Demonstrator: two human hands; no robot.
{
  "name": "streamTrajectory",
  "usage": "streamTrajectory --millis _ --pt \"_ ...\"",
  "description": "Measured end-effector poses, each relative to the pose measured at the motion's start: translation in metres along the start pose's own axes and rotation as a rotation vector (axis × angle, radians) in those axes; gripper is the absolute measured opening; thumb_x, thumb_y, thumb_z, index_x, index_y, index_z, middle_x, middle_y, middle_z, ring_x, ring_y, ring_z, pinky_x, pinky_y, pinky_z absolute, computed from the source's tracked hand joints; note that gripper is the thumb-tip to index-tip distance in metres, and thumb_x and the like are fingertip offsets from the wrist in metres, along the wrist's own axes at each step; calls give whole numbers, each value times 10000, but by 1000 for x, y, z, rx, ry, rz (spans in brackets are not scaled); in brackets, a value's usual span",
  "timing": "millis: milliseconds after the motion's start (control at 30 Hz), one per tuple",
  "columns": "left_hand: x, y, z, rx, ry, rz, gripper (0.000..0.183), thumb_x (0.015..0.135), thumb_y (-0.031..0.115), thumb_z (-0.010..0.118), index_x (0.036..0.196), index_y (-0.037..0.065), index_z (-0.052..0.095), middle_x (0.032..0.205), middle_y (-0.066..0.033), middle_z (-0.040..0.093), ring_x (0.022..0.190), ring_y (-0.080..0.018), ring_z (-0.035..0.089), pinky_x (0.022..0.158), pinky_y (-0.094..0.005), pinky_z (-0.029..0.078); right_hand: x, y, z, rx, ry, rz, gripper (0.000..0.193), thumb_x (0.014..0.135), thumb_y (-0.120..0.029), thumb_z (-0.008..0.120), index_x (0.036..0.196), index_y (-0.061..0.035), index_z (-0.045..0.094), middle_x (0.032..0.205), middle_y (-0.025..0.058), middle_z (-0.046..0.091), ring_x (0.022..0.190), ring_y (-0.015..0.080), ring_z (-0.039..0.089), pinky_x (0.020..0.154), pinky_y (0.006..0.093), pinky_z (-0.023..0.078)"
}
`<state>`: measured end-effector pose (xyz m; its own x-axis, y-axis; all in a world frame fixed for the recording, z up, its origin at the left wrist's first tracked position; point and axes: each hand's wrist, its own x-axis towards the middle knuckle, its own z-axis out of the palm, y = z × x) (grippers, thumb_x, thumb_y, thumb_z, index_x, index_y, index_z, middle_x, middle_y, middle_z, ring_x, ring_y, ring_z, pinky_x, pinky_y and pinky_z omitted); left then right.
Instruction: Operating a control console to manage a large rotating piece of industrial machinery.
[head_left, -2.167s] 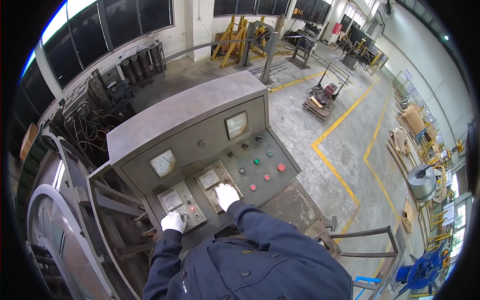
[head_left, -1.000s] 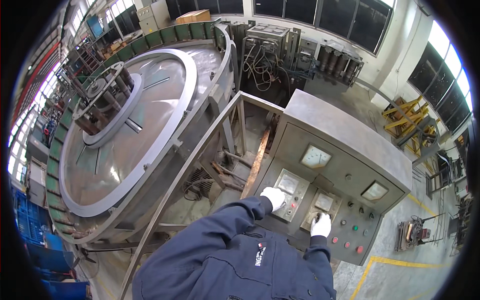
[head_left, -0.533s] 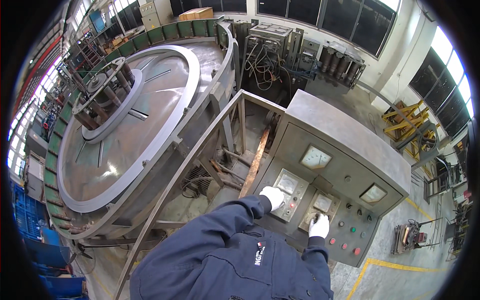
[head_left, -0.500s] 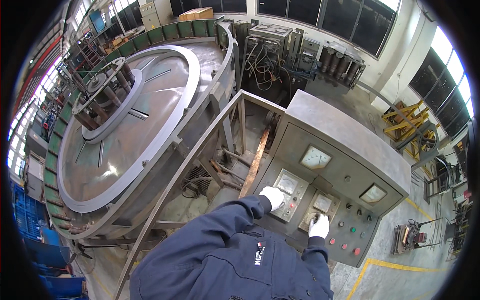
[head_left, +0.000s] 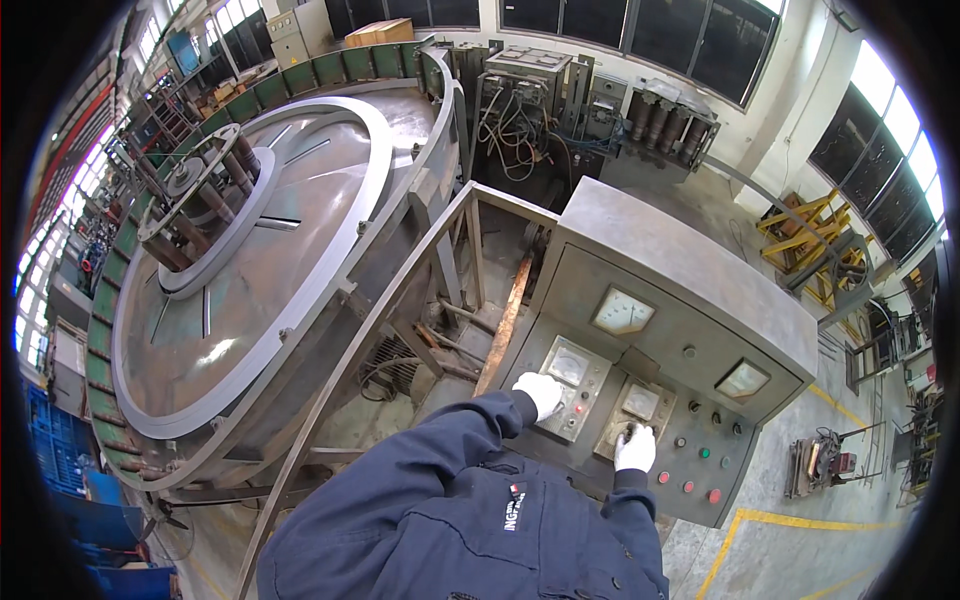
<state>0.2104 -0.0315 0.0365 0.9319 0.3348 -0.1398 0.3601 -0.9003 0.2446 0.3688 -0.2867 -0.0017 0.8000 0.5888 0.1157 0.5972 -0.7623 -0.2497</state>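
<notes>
Both my hands wear white gloves and rest on a grey control panel (head_left: 690, 280). My left hand (head_left: 540, 396) is closed at the lower left edge of the left-hand meter module (head_left: 568, 365). Whatever its fingers grip there is hidden beneath the glove. On the other meter module (head_left: 640, 402), my right hand (head_left: 635, 448) has its fingers closed around a dark knob (head_left: 625, 434), partly covered by the glove. Left of the panel lies a large round metal turntable (head_left: 300, 240) with slots and a pale ring.
A metal frame rail (head_left: 365, 335) runs between me and the turntable. Red push buttons (head_left: 688, 487) and a green one (head_left: 704, 453) sit right of my right hand. Cabled equipment (head_left: 520, 110) stands behind. Yellow lines (head_left: 800, 518) mark the floor at right.
The turntable's slots have shifted a little counterclockwise, so it is turning. My hands keep their places on the panel; the whole view has moved slightly.
</notes>
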Motion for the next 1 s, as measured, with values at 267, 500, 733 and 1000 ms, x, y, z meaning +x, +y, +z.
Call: streamTrajectory --millis 267,500,733,1000 --pt "2 -3 8 3 0 -2 350 930 422 664 898 88 766 862 -160 756 791 -350 746 705 -480 597 0 -3 -6 7 -13 5 255 847 -209 750 1077 -106 709 1062 148 642 1014 350 639 891 470 528" --pt "-1 1 -3 -4 -15 -4 367 933 431 657 901 83 769 867 -158 758 790 -352 747 701 -483 599 0 -3 -5 6 -8 1 265 839 -212 757 1078 -109 709 1062 144 642 1012 348 639 889 470 528" --pt "-2 2 -9 -7 -22 -3 368 930 433 664 911 81 769 874 -160 759 796 -349 748 707 -484 599 0 -3 -4 13 -14 14 266 834 -213 763 1074 -111 713 1058 144 644 1012 346 638 898 469 523" --pt "-1 1 -4 1 6 7 366 927 434 671 914 80 763 871 -165 756 799 -346 747 704 -481 597 1 0 -1 20 24 -10 249 830 -195 759 1052 -96 706 1038 156 654 994 351 648 866 462 539"
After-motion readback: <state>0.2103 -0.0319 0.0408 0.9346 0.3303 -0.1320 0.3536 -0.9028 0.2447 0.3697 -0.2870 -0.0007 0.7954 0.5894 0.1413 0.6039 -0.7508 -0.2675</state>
